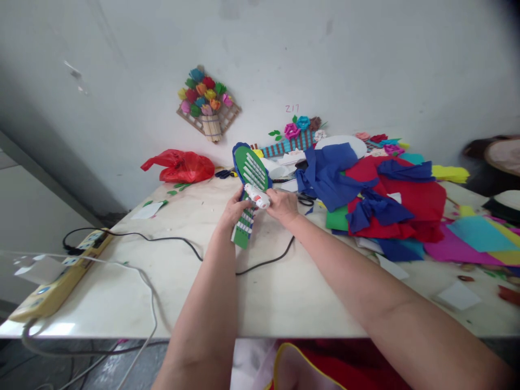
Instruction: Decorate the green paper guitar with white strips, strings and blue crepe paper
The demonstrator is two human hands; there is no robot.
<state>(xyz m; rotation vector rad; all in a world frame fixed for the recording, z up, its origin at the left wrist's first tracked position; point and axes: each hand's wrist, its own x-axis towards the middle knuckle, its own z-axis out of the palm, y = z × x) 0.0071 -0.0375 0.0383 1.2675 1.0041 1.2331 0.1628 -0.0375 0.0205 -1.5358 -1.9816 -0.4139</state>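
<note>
A green and blue woven paper craft piece (249, 173), shaped like a paddle with white slats, stands tilted above the table (284, 292). My left hand (233, 210) is closed around its lower part. My right hand (282, 205) grips a small white and red glue gun (257, 196) and holds its tip against the middle of the craft piece. A black cord (264, 264) runs from under my hands across the tabletop toward the left.
A heap of blue, red and other coloured paper sheets (385, 200) covers the right side. A red plastic bag (181, 166) lies at the back left. A yellow power strip (60, 273) sits at the left edge. A paper flower basket (208, 105) hangs on the wall. Another person (493, 162) is at the far right.
</note>
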